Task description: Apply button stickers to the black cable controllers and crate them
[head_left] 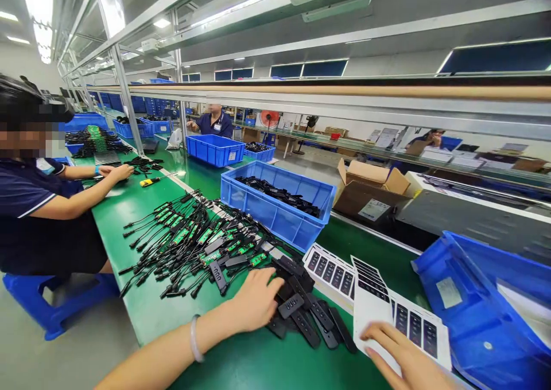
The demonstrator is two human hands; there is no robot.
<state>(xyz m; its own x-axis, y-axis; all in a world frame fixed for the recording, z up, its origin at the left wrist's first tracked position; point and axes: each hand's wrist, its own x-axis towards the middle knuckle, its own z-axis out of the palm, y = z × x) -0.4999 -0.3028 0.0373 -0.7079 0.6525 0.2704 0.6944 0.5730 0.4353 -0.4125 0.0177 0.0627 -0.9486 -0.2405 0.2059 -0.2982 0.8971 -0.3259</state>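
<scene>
My left hand (256,299) reaches over a heap of black plastic covers (307,309), with its fingers curved and apart above the heap's left edge. Whether the fingertips touch a cover is hard to see. My right hand (402,355), a little blurred, has its thumb and fingers closed at the near end of a white label sheet (372,301). That sheet is tilted up and carries a row of black labels. Beneath it lie more label sheets (329,269). Left of the covers, many black cables with green circuit boards (206,235) are spread over the green table.
A blue bin (275,221) of black parts stands behind the cables. To the right a blue crate (486,321) leans at an angle. A co-worker (38,195) sits at the left near a yellow screwdriver (150,181). An open carton (370,192) stands beyond the table.
</scene>
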